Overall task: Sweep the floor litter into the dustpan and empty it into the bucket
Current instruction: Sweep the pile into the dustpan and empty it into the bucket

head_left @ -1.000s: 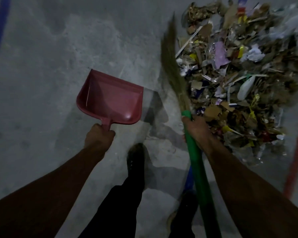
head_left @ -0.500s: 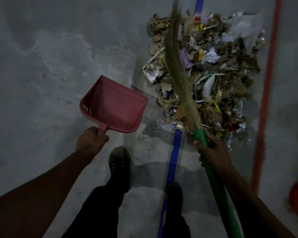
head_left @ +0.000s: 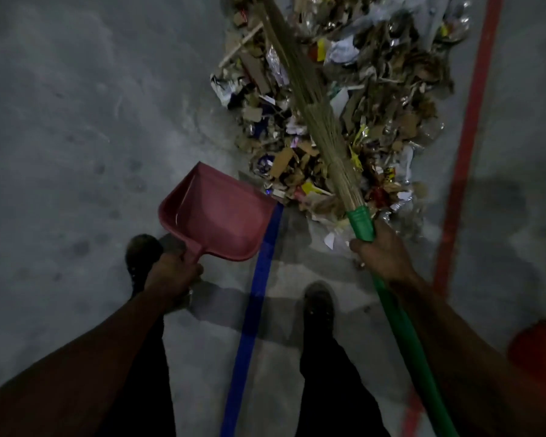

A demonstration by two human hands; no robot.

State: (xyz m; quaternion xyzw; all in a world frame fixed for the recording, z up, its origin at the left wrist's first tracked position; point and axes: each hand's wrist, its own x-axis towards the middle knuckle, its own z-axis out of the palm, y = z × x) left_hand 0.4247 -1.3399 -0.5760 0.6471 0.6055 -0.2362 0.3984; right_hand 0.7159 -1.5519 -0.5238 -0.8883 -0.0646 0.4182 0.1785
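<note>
gripping the red dustpan [head_left: 216,217] by its handle, the left hand [head_left: 171,274] holds it beside the litter pile [head_left: 338,99]; the right hand [head_left: 382,252] grips the green-handled broom [head_left: 322,127], bristles across the pile.

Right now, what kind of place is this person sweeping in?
Probably a workshop or warehouse floor, though I can't be sure: bare grey concrete floor, painted blue floor line and red floor line, and a big heap of cardboard and wrapper litter.

Grey floor [head_left: 76,137] under litter pile [head_left: 375,89], blue stripe [head_left: 259,294]
</note>
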